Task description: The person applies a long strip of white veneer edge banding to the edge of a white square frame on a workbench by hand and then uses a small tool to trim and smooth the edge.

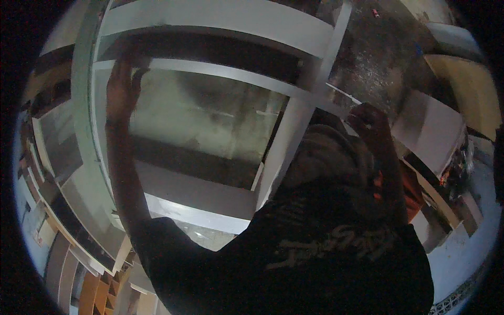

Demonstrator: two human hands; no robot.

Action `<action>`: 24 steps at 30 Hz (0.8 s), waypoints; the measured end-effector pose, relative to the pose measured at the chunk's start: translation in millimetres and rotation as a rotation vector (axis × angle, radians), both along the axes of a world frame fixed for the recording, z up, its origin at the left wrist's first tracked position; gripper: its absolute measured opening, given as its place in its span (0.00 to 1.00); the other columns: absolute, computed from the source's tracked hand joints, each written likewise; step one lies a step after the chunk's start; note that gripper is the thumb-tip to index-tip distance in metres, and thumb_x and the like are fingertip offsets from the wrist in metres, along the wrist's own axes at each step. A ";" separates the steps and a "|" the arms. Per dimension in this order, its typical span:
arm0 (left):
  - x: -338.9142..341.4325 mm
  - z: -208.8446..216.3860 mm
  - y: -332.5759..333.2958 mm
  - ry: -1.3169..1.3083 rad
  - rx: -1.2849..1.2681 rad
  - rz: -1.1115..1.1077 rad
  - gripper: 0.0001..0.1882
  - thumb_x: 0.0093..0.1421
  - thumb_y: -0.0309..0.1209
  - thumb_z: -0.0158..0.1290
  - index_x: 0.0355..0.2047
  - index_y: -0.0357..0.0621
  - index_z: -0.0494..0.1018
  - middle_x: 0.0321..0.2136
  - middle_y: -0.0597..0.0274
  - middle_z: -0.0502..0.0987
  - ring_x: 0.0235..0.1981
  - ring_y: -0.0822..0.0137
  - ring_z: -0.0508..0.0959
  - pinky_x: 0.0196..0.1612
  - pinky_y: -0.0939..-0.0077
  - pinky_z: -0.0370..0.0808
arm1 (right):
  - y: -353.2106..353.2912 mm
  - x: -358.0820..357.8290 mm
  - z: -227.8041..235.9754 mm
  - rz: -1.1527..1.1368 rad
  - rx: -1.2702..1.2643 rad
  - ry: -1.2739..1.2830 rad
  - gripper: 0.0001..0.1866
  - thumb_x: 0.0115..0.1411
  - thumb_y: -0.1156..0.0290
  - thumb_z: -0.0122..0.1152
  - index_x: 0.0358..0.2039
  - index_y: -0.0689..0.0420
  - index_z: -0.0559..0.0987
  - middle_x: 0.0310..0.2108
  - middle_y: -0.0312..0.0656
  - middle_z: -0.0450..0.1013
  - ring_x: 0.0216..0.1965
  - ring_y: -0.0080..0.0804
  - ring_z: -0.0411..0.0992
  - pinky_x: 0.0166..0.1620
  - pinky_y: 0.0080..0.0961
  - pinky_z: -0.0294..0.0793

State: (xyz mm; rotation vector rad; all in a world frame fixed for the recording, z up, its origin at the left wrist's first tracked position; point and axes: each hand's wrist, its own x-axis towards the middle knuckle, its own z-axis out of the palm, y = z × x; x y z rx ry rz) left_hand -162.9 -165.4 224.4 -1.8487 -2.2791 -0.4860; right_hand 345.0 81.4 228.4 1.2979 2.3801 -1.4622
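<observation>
A white cabinet frame [210,69] with rails and dividers stands in front of me. My left hand [124,81] is at the left end of its middle rail, fingers over the rail and thumb on the near side; the fingertips are dark and blurred. On the right, my right hand [370,119] is closed around a thin white stick [341,92], which points up and left past the frame's right upright [286,139]. What kind of tool the stick belongs to is too dark to tell.
A green upright board [84,94] runs along the frame's left side. Stacked panels [58,142] lean further left, with orange-brown shelving [100,294] below them. Pale boards [430,131] and a tan panel [464,89] stand at the right. The dark floor [378,58] has white specks.
</observation>
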 end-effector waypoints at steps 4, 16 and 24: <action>33.7 -8.7 -1.4 0.078 -0.117 0.014 0.23 0.55 0.27 0.59 0.51 0.41 0.68 0.47 0.49 0.75 0.47 0.46 0.76 0.47 0.57 0.76 | -3.5 8.1 -5.6 -0.085 -0.008 0.020 0.07 0.57 0.72 0.64 0.34 0.62 0.78 0.32 0.38 0.75 0.35 0.22 0.73 0.44 0.24 0.74; 109.2 -12.1 32.2 -0.126 0.013 -0.061 0.29 0.50 0.30 0.66 0.51 0.39 0.68 0.43 0.47 0.75 0.43 0.45 0.76 0.45 0.56 0.75 | 2.1 -6.3 14.6 -0.142 -0.144 0.050 0.07 0.56 0.73 0.65 0.34 0.62 0.79 0.30 0.37 0.75 0.35 0.22 0.73 0.41 0.23 0.73; 161.2 -23.2 45.7 -0.208 0.109 -0.121 0.27 0.52 0.29 0.63 0.51 0.37 0.68 0.44 0.48 0.75 0.42 0.46 0.76 0.46 0.54 0.74 | 1.4 -9.8 22.9 -0.137 -0.165 0.080 0.08 0.55 0.74 0.66 0.33 0.62 0.79 0.28 0.38 0.76 0.33 0.21 0.73 0.39 0.22 0.73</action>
